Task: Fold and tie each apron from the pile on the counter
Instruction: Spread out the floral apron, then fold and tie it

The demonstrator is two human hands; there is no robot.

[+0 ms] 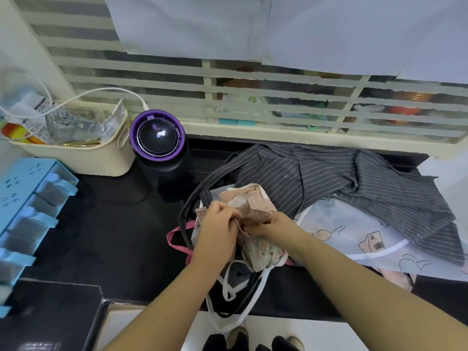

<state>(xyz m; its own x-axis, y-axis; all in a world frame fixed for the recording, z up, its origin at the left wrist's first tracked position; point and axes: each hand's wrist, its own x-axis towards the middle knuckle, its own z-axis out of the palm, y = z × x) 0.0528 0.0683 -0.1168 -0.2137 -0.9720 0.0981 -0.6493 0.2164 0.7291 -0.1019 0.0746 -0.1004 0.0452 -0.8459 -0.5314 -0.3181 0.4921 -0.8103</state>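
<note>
2 hands work 1 folded apron bundle (263,249) mid tabletop (114,236), long axis front-to-back: left hand (220,224) and right hand (273,225) both pinch its pink dotted strap (253,206). 2 loose aprons lie right of it, overlapping: 1 grey striped apron (342,178), 1 pale cartoon-print apron (354,231). 1 cream basket (76,160) back-left holds crumpled packets (38,115).

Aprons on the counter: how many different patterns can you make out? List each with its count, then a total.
Grey pinstriped apron: 1
White cartoon-print apron: 1
Pink polka-dot apron: 1, gripped by left hand and right hand
Green floral cloth: 1
Total: 4 patterns; the heap hides whether the floral piece is a separate apron.
</note>
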